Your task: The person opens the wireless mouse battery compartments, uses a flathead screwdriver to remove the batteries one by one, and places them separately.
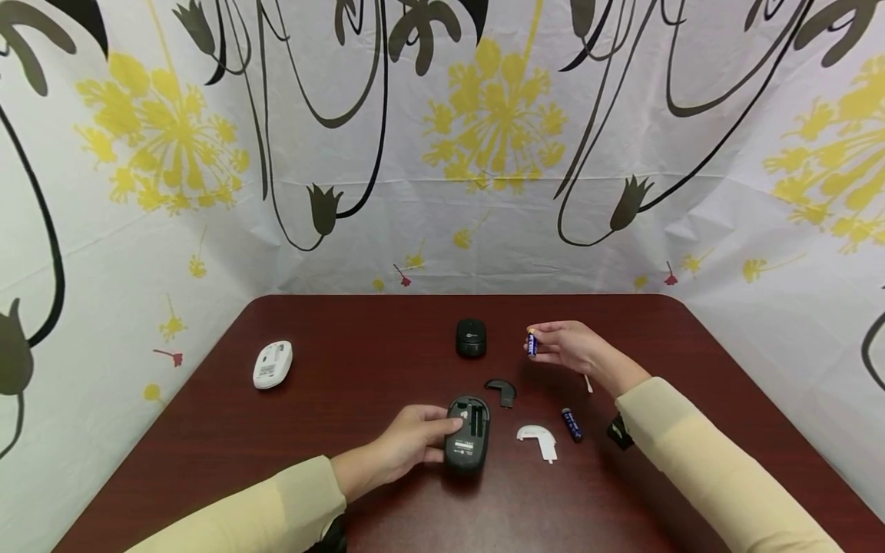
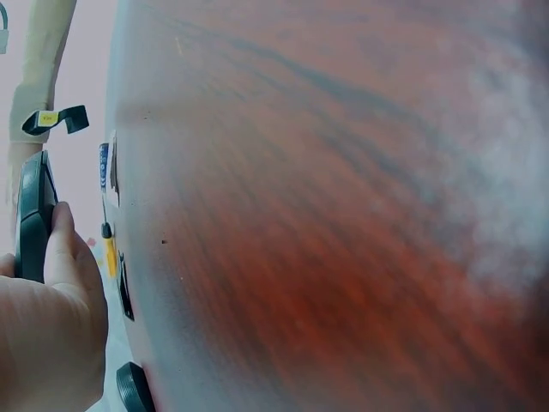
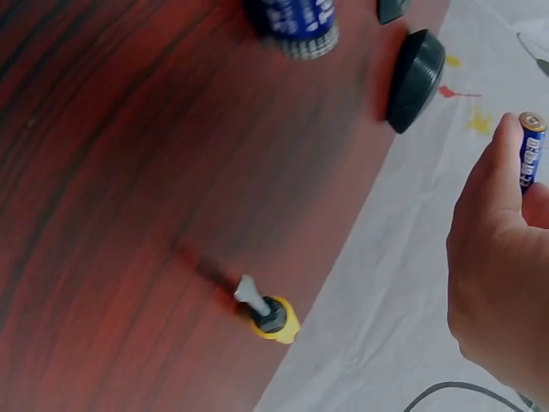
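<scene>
My left hand (image 1: 408, 445) grips a black computer mouse (image 1: 467, 453) with its underside up, thumb across it. Its battery bay is uncovered and shows dark slots. Farther back on the right, my right hand (image 1: 570, 347) pinches a blue battery (image 1: 531, 343) between thumb and fingers, raised above the table. A second blue battery (image 1: 571, 425) lies on the table to the right of the mouse. Beside it is a curved white battery cover (image 1: 541, 442). A black cover (image 1: 502, 392) of similar shape lies just behind the held mouse.
Another black mouse (image 1: 472, 338) rests near the back edge. At the left lies an upturned white mouse (image 1: 273, 364). A screwdriver with a yellow handle (image 3: 283, 322) lies on the table, mostly hidden by the right arm in the head view. Patterned cloth (image 1: 442, 153) hangs behind.
</scene>
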`<act>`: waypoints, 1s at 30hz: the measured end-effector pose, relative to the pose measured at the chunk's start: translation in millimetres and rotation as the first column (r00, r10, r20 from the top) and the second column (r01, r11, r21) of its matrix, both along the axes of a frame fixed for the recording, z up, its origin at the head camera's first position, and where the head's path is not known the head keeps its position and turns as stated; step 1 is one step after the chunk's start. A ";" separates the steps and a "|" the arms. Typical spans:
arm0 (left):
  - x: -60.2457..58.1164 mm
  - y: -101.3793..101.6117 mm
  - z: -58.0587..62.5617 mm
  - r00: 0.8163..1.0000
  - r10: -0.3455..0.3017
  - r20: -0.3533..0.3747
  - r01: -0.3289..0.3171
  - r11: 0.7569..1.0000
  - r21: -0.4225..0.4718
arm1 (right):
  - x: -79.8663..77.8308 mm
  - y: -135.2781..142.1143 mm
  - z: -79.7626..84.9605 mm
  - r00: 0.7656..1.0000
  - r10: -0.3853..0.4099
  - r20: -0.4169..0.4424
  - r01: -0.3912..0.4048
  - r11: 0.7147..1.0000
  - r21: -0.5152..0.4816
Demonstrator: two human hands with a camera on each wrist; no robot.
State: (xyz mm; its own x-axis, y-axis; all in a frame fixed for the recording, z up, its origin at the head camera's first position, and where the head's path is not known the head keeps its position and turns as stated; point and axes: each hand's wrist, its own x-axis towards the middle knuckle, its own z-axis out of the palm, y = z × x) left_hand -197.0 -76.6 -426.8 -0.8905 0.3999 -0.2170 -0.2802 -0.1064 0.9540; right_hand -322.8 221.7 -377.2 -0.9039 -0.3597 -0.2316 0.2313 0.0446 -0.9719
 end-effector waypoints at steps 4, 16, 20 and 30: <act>0.2 0.2 0.1 1.000 0.002 -0.002 -0.002 1.000 0.002 | -4.1 3.7 -3.3 0.999 -0.021 0.037 0.020 1.000 0.020; -0.2 0.0 -2.4 1.000 0.022 0.002 -0.022 1.000 -0.019 | -8.6 0.9 -13.9 0.999 -0.042 0.002 0.041 0.978 0.205; 0.1 -0.1 -2.8 1.000 0.020 0.003 -0.020 1.000 -0.024 | -8.0 -0.3 -18.0 0.998 -0.065 -0.019 0.068 0.965 0.254; 1.0 -0.8 -3.7 1.000 0.016 0.001 -0.016 0.999 -0.041 | -6.6 -5.9 -27.5 0.993 -0.114 -0.012 0.112 0.946 0.303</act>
State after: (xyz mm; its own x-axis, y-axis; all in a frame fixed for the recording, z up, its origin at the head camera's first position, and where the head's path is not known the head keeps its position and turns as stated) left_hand -196.0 -77.4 -430.6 -0.8965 0.3759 -0.2346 -0.2805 -0.0717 0.9572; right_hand -329.4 215.8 -404.7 -0.9329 -0.1670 -0.3191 0.2576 0.3100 -0.9152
